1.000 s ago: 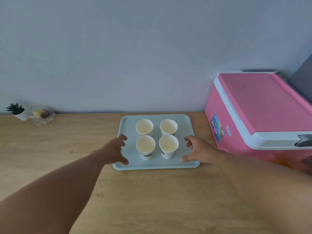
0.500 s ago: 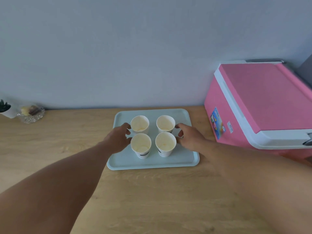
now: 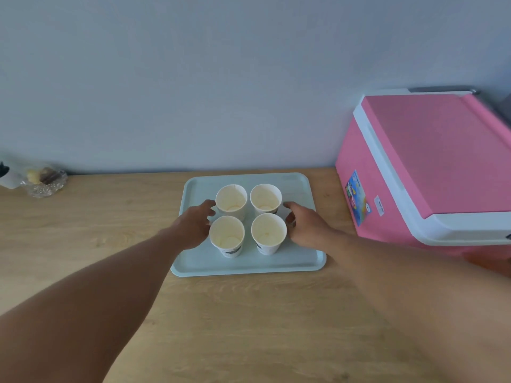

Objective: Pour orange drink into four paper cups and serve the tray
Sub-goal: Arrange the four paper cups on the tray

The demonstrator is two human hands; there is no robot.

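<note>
So there's the wooden worktop (image 3: 249, 313) with a big pink cooler (image 3: 431, 172) on the right, and the pale tray (image 3: 249, 265) sits in the middle near the wall. Four paper cups (image 3: 250, 218) stand on it in a square. My left hand (image 3: 193, 226) and right hand (image 3: 307, 226) are loosely spread against the outer cups, gripping nothing.

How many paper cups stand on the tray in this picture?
4, in a two-by-two block on the tray: far left cup, far right cup, near left cup, near right cup. None seems hidden.
</note>
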